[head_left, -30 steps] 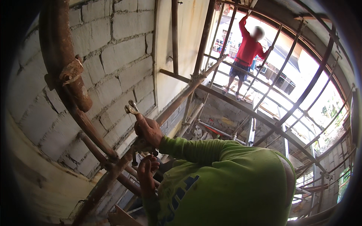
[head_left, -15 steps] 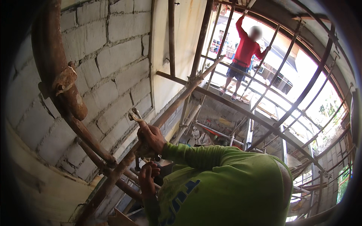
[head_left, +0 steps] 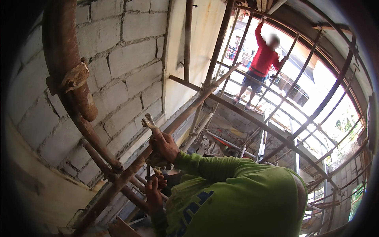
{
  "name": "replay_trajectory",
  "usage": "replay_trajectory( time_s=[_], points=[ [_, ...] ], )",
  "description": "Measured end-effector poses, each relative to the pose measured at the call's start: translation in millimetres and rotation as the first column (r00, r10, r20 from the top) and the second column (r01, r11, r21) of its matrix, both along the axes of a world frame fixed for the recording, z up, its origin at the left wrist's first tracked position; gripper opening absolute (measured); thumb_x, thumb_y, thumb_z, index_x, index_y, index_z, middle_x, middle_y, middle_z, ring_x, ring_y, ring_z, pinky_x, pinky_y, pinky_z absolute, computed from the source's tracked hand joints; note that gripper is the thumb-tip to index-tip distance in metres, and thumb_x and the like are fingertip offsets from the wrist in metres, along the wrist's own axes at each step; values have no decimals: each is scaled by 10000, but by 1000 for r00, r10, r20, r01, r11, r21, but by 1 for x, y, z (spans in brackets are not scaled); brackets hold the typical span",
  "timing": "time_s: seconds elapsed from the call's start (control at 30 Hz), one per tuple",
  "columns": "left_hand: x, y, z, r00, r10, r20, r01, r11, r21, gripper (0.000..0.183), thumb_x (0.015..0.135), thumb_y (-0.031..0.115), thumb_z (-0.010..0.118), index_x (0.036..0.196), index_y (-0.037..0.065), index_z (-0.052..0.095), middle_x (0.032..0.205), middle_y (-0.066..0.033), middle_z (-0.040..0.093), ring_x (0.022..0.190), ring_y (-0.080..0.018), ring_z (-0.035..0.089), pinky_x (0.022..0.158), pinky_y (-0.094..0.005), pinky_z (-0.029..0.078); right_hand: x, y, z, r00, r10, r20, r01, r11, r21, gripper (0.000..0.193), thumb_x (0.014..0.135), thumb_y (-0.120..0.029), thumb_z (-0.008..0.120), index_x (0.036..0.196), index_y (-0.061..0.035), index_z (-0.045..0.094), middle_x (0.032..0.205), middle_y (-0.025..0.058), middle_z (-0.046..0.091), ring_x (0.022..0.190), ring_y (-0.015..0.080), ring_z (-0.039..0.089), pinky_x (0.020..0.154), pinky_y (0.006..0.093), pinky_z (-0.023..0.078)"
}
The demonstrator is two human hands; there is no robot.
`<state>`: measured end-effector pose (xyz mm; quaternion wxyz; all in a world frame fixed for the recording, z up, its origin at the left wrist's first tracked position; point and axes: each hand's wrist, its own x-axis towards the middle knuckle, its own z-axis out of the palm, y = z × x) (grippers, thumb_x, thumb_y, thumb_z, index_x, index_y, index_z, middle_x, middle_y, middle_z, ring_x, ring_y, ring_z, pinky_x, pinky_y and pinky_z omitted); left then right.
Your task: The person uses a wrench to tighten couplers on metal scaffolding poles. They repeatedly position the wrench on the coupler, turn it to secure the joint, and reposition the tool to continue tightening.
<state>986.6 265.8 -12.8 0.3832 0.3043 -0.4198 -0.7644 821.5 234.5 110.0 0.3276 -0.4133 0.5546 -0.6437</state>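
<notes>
My right hand [head_left: 165,145] comes in from the right in a green sleeve. It is closed around a metal scaffold clamp [head_left: 158,160] beside a rusty diagonal pipe [head_left: 134,168]. The clamp's shiny forked end [head_left: 149,121] sticks out past my thumb, and my fingers hide its middle. Just below, my left hand [head_left: 154,191] has its fingers curled up by a bolt [head_left: 148,171] hanging from the clamp. What those fingers hold, if anything, is too small and dark to make out.
A concrete block wall [head_left: 130,51] rises on the left, with a thick rusty pipe [head_left: 59,43] in front. Crossing scaffold pipes [head_left: 272,132] fill the right. A person in a red top [head_left: 262,59] stands on them at the bright opening, holding on.
The whole view has shifted slightly, so the wall and pipes sit further right. My right hand remains on the clamp and my left stays just below it.
</notes>
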Motion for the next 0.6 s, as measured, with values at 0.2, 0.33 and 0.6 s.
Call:
replay_trajectory(
  time_s=[0.2,0.33,0.6],
  points=[
    [2,3,-4,999,34,6,-34,999,-19,313,1007,257,473,1156,-5,558,1012,-103,613,819,-182,620,753,-315,502,1,-2,-2,999,45,5,-45,999,10,639,978,-592,387,789,-11,573,684,18,527,625,102,481,580,282,412],
    [3,4,-6,1000,27,12,-27,1000,9,319,1001,265,489,1165,-1,553,1002,-94,603,825,-178,621,757,-309,501,1,-1,-3,999,45,-9,-44,998,44,622,986,-568,398,772,-9,567,661,21,517,606,105,474,555,294,403],
    [8,6,-14,999,48,9,-48,997,56,319,998,260,492,1186,8,546,1002,-75,601,823,-165,620,737,-281,498,3,1,-4,998,53,-18,-53,998,22,617,985,-567,401,775,-10,565,658,18,514,602,103,465,548,296,392]
  ],
)
